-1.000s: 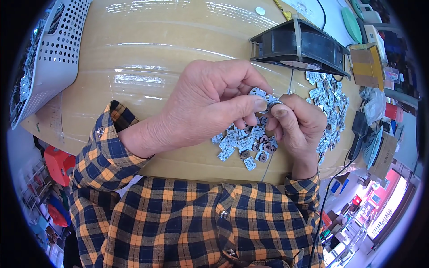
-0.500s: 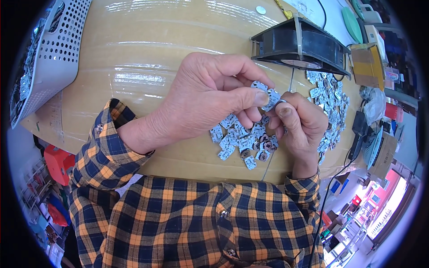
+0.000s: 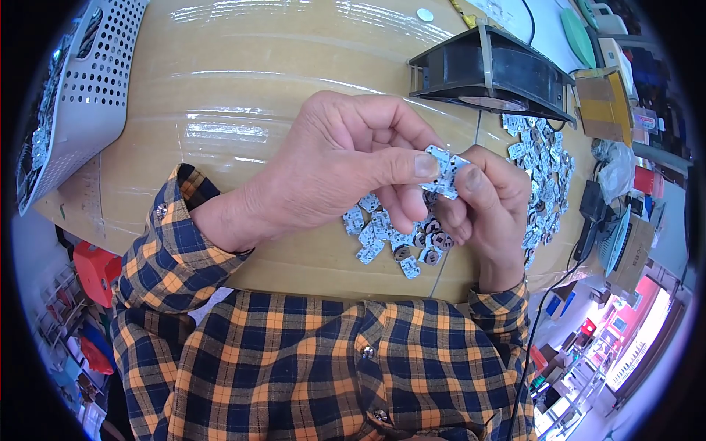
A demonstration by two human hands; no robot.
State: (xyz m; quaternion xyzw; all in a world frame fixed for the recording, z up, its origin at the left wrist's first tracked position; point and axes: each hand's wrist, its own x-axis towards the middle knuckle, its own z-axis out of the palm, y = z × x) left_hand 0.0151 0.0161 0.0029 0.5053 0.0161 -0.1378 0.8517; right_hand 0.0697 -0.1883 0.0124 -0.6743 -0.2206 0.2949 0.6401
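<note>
Small pale blue-white circuit boards (image 3: 446, 176) with dark spots are pinched between my two hands above the table. My left hand (image 3: 353, 154) grips them from the left with thumb and fingers. From the other side, my right hand (image 3: 493, 195) presses its thumb on their right edge, fingers curled beneath. Whether the pieces are joined or just overlap, I cannot tell. Below my hands lies a loose pile of similar boards (image 3: 375, 235), some with dark round parts (image 3: 432, 256); my fingers hide part of it.
A larger heap of such boards (image 3: 548, 176) spreads beyond my right hand. Behind it stands a black fan (image 3: 493, 70). A white perforated basket (image 3: 92, 95) with contents is at the left. A cardboard box (image 3: 604, 106), plastic bag (image 3: 616, 165) and black cable (image 3: 548, 294) are at the right.
My left hand has shifted slightly right and down with the boards. The boards have turned, and my right thumb now lies against their edge.
</note>
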